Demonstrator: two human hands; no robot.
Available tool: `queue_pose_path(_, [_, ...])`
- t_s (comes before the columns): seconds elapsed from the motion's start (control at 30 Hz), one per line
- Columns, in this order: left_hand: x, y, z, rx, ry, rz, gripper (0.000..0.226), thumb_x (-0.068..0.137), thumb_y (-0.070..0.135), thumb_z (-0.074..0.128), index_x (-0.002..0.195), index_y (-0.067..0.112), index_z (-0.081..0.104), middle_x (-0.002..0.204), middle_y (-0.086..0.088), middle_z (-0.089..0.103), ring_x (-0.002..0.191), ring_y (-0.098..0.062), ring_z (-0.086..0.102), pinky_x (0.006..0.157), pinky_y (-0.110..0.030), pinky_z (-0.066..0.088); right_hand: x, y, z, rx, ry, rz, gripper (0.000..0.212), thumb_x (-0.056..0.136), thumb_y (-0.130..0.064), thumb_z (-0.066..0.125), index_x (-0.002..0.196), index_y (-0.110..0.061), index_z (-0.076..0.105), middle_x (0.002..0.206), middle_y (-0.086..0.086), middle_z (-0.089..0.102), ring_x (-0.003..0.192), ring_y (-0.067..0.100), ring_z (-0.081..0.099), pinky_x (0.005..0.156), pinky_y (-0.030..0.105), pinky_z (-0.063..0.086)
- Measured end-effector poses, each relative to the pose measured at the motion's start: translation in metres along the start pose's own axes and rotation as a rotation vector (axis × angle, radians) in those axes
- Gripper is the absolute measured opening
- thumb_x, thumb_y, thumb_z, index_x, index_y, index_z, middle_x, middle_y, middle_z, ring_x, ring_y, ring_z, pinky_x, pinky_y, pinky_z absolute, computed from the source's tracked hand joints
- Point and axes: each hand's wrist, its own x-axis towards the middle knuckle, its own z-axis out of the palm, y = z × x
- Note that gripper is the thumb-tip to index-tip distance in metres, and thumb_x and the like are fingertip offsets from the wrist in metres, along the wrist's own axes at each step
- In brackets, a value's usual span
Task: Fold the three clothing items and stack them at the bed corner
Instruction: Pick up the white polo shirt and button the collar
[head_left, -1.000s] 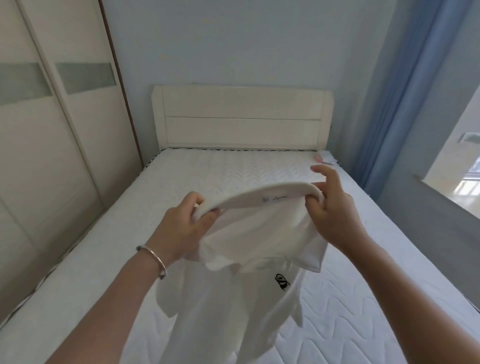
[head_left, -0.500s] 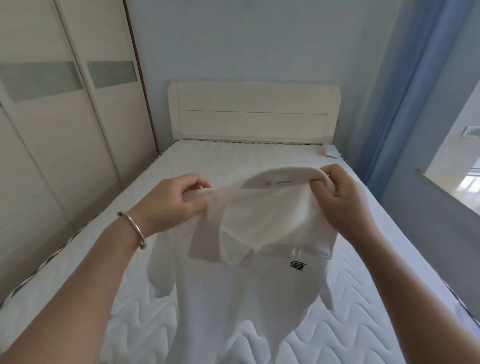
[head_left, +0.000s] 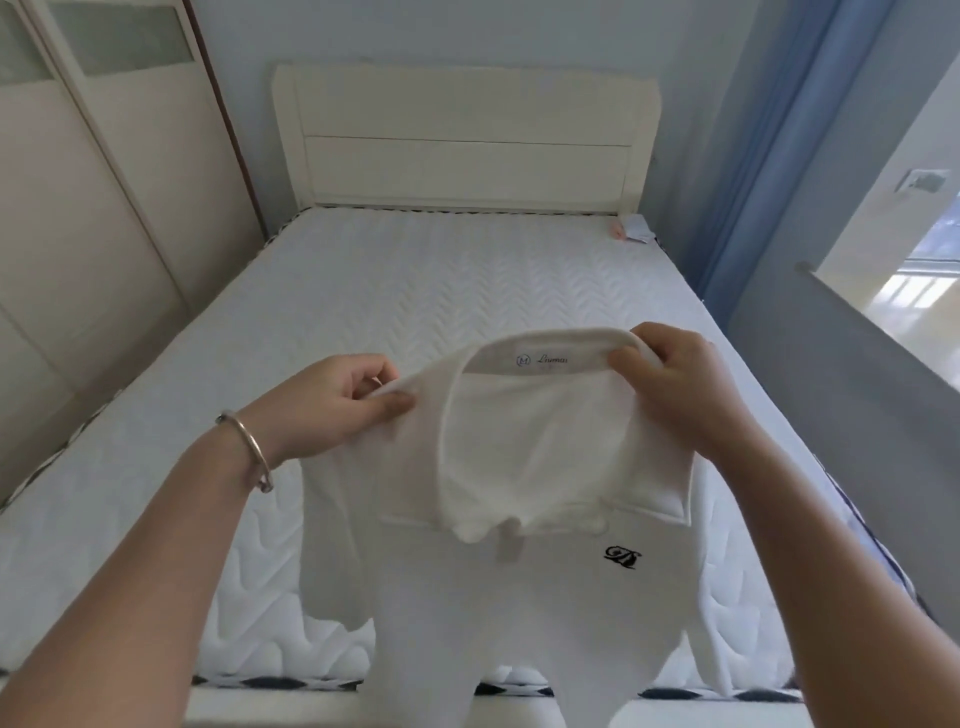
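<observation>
A white polo shirt (head_left: 530, 587) with a small black emblem on the chest hangs in the air over the foot of the bed (head_left: 395, 296). My left hand (head_left: 337, 400) pinches the shirt at its left shoulder beside the collar. My right hand (head_left: 675, 384) grips the right side of the collar. The collar stands open toward me and shows a label inside. The shirt's lower part drops out of the bottom of the view. No other clothing items are in view.
The white quilted mattress fills the middle, with a cream headboard (head_left: 462, 140) at the far end. A small pink and white item (head_left: 631, 231) lies at the far right corner. Wardrobe doors (head_left: 78, 208) stand on the left, a blue curtain (head_left: 769, 145) on the right.
My view has tilted down and the foot edge of the bed has come into sight. Both hands hold the shirt lower in the frame and a little further apart, spreading it flatter.
</observation>
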Motion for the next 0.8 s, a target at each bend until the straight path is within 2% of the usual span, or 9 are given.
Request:
queue_pose_path(0.1, [0.05,-0.029,0.005,0.012,0.068,-0.026,0.026,0.076,0.04,0.07,0.071,0.016,0.06,0.057,0.007,0.06,0.052,-0.006,0.048,0.055,-0.023,0.037,0.042,0.025,0.025,-0.013,-0.141,0.143,0.022,0.084,-0.02,0.051,0.063,-0.011,0.051,0.059,-0.002,0.044,0.054,0.013,0.039,0.049,0.025,0.03])
queue_pose_path(0.2, [0.117,-0.082,0.024,0.148,0.126,-0.092,0.025,0.077,0.036,0.071,0.069,0.017,0.058,0.058,0.005,0.051,0.056,-0.01,0.044,0.054,-0.023,0.033,0.092,0.069,0.076,-0.02,-0.221,0.295,0.021,0.083,-0.027,0.056,0.077,-0.008,0.061,0.068,0.002,0.054,0.06,0.016,0.05,0.053,0.026,0.037])
queue_pose_path(0.33, [0.216,-0.19,0.071,0.256,0.115,-0.258,0.03,0.078,0.038,0.067,0.067,0.015,0.051,0.065,0.0,0.05,0.067,-0.02,0.047,0.055,-0.024,0.032,0.152,0.163,0.175,-0.034,-0.224,0.523,0.032,0.081,-0.044,0.06,0.096,-0.015,0.063,0.088,0.004,0.064,0.081,0.023,0.06,0.071,0.032,0.047])
queue_pose_path(0.43, [0.286,-0.276,0.114,0.268,0.088,-0.37,0.033,0.08,0.043,0.063,0.067,0.017,0.048,0.07,-0.002,0.052,0.074,-0.027,0.052,0.062,-0.03,0.034,0.191,0.24,0.253,-0.056,-0.205,0.636,0.046,0.078,-0.051,0.061,0.108,-0.015,0.06,0.1,0.005,0.065,0.089,0.024,0.06,0.074,0.033,0.048])
queue_pose_path(0.53, [0.34,-0.346,0.152,0.265,0.127,-0.421,0.04,0.079,0.047,0.057,0.062,0.015,0.04,0.064,-0.002,0.049,0.073,-0.03,0.051,0.064,-0.032,0.033,0.223,0.305,0.318,-0.096,-0.182,0.659,0.049,0.08,-0.051,0.061,0.113,-0.015,0.058,0.108,0.008,0.063,0.093,0.025,0.059,0.072,0.03,0.044])
queue_pose_path(0.67, [0.389,-0.413,0.187,0.273,0.152,-0.393,0.039,0.084,0.037,0.057,0.058,0.017,0.035,0.067,-0.004,0.048,0.076,-0.031,0.049,0.064,-0.033,0.035,0.249,0.36,0.375,-0.219,-0.133,0.616,0.046,0.084,-0.052,0.054,0.114,-0.018,0.056,0.11,0.007,0.062,0.099,0.026,0.057,0.076,0.033,0.042])
queue_pose_path(0.73, [0.407,-0.435,0.197,0.33,0.134,-0.351,0.038,0.084,0.039,0.057,0.059,0.019,0.035,0.076,-0.006,0.051,0.078,-0.03,0.049,0.066,-0.033,0.035,0.261,0.379,0.393,-0.243,-0.115,0.613,0.046,0.085,-0.052,0.054,0.114,-0.017,0.055,0.114,0.007,0.062,0.105,0.027,0.055,0.086,0.036,0.042])
queue_pose_path(0.8, [0.42,-0.45,0.204,0.454,0.107,-0.314,0.032,0.085,0.04,0.056,0.066,0.019,0.041,0.083,-0.008,0.053,0.084,-0.03,0.051,0.072,-0.034,0.037,0.271,0.394,0.408,-0.29,-0.141,0.586,0.047,0.085,-0.054,0.052,0.115,-0.017,0.054,0.116,0.006,0.061,0.111,0.026,0.052,0.095,0.037,0.034])
